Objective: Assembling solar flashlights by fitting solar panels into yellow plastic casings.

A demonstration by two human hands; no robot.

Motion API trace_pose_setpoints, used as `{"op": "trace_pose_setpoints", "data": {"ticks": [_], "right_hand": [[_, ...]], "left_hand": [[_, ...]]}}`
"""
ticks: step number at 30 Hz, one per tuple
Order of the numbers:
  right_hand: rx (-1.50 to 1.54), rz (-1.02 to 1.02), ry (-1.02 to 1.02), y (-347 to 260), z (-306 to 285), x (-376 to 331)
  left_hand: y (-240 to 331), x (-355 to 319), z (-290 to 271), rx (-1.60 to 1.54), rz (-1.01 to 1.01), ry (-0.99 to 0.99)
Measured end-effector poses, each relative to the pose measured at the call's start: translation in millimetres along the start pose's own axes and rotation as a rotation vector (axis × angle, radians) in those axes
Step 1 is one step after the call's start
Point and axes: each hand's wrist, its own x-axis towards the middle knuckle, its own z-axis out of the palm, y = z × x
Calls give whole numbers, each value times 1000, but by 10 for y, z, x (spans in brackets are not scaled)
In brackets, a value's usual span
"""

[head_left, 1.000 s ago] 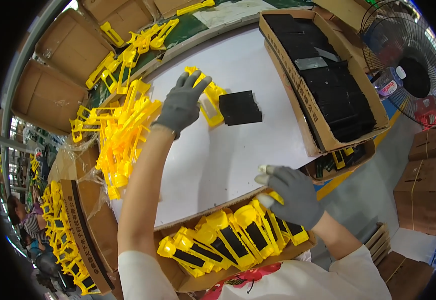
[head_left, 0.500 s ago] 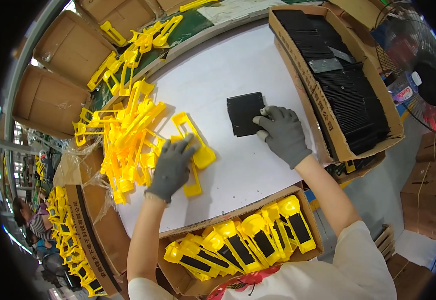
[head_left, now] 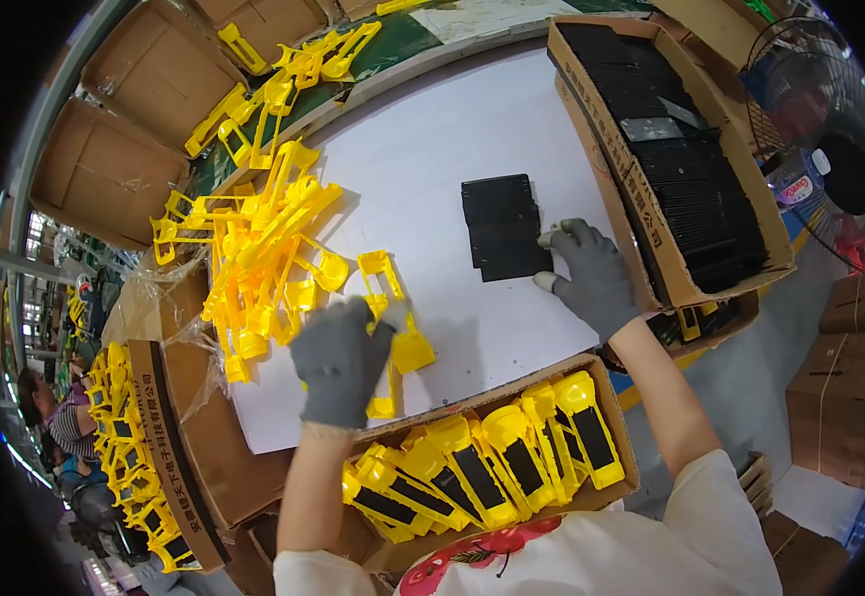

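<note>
My left hand point(head_left: 341, 363), in a grey glove, is curled over a yellow plastic frame point(head_left: 413, 351) with a rounded cup end. The thumb lies across the frame, and the other fingertips are partly hidden. Another yellow piece shows beneath the hand, toward the front edge of the white tabletop point(head_left: 408, 179). My right hand point(head_left: 594, 278), gloved alike, is open beside a small stack of flat black plates point(head_left: 505, 226), thumb and forefinger apart at its right edge. Left of the hands lies a tangled heap of yellow frames point(head_left: 269, 243).
At the right stands a long carton point(head_left: 606, 149) packed with black plates, with a fan point(head_left: 830, 149) beyond it. Close to my body, another carton point(head_left: 623, 417) holds yellow frames fitted with black plates. More filled frames point(head_left: 120, 437) sit at the far left.
My left hand has drawn nearer and its fingers have curled. My right hand has slid off the black plates to their right edge. The whole view has shifted slightly.
</note>
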Motion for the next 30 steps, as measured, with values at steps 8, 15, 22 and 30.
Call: {"op": "trace_pose_setpoints", "data": {"ticks": [8,15,22,30], "right_hand": [[-50,-8,-3,-78,-32,42],[184,62,-58,-21,-56,-54],[1023,207,-200,-789,-793,-511],[929,212,-342,-1162,-745,-893]], "left_hand": [[185,-422,408,75,-28,-20],[99,-602,211,-949,-329,202],[112,-984,-126,-1774,-567,-88],[310,-1273,-198,-1913,-493,-294]]}}
